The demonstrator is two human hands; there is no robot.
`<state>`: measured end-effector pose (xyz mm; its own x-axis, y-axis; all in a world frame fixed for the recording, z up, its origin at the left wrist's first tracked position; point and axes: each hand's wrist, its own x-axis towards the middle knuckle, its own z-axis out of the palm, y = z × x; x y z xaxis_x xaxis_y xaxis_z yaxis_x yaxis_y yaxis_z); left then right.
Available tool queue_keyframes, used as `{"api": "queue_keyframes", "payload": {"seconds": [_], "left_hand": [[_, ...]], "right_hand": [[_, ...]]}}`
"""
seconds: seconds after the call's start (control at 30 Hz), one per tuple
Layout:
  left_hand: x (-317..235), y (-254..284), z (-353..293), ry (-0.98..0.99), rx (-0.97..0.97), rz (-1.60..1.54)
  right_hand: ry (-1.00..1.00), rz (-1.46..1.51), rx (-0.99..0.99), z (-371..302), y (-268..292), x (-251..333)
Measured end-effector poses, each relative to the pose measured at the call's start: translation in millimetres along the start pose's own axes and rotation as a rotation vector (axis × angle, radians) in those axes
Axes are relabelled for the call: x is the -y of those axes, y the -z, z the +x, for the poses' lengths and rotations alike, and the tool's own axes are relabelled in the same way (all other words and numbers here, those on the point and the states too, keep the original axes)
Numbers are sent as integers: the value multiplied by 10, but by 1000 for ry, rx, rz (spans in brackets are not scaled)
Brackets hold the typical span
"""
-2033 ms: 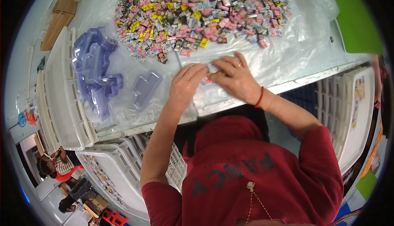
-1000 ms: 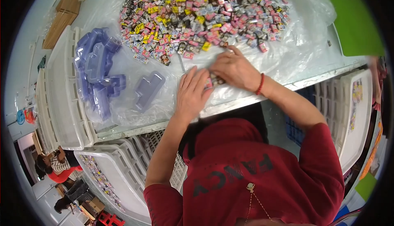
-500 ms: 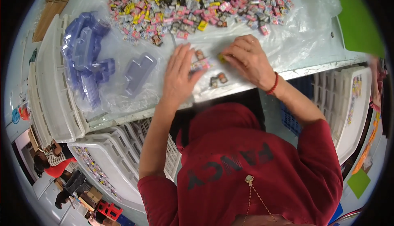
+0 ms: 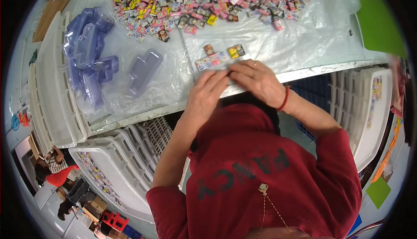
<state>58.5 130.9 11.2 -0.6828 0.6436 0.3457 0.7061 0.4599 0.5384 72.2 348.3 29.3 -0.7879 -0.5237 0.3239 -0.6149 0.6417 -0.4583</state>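
Observation:
Near the table's front edge my left hand [image 4: 204, 95] and my right hand [image 4: 259, 82] meet at the fingertips. The fingers of both are bent and closed together over a spot whose contents they hide; a small dark bit shows at the right fingertips. Just beyond them lies a short row of small pink and white printed boxes [image 4: 212, 61]. A brown little box [image 4: 209, 49] touches the far side of that row, and a yellow and dark one [image 4: 236, 51] sits at its right end.
A big heap of tiny printed boxes [image 4: 204, 4] covers the far table on plastic sheeting [image 4: 325, 35]. Clear bluish plastic trays [image 4: 89, 48] are stacked at left, with a single tray [image 4: 145, 72] beside them. White crates [image 4: 61, 91] stand left, below and right. People work at lower left.
Both hands have drawn toward the table edge and come together. My right hand has let go of the yellow box, now beside the row. The two small boxes nearest me are covered by my hands.

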Motion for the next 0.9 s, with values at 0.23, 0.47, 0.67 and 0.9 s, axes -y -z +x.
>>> {"api": "queue_keyframes", "payload": {"seconds": [0.23,0.47,0.67,0.9], "left_hand": [[-53,114,34,53,-51,-1],[138,208,344,317,-320,-88],[322,90,145,378,-396,-40],[354,49,109,391,-415,-79]], "right_hand": [[8,178,-97,26,15,-161],[-17,101,-231,519,53,-482],[-24,94,-190,634,-194,-536],[17,12,-228,635,-302,-465]]}}
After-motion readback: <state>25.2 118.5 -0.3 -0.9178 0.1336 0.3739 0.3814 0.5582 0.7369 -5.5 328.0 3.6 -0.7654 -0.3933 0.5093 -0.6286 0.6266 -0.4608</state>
